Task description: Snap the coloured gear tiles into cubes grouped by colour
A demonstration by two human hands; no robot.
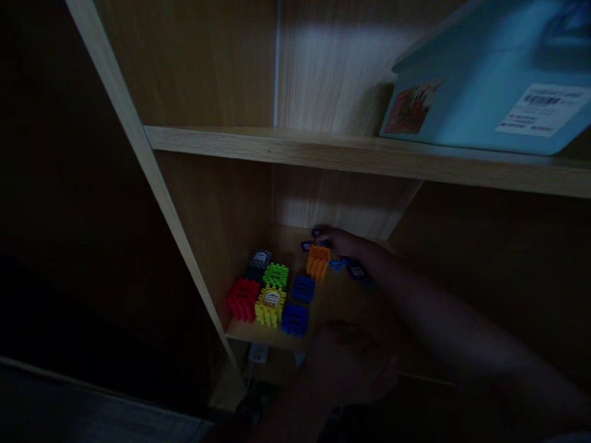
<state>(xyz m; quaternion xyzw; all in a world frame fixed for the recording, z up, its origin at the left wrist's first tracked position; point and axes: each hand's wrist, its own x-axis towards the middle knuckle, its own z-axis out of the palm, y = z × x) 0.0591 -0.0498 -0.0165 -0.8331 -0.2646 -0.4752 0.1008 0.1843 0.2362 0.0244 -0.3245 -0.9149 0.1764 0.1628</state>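
Note:
Several coloured plastic building blocks sit on the lower shelf [332, 301] of a wooden shelf unit: red [242, 299], yellow [270, 306], green [276, 275], grey [260, 259], two blue [295, 319] and orange [318, 262]. My right hand [340, 243] reaches to the back of that shelf, just behind the orange block. Its fingers are pinched on a small dark blue piece [317, 232]. More small blue pieces [356, 271] lie under my wrist. My left hand [353, 366] hovers in shadow at the shelf's front edge, loosely curled; its fingers are too dark to read.
An upper shelf board [323, 151] crosses above, carrying a light blue box [489, 86] with a white label at the right. The unit's slanted side panel [152, 166] bounds the left. A white plug and cable [257, 354] sit below the lower shelf. The surroundings are very dark.

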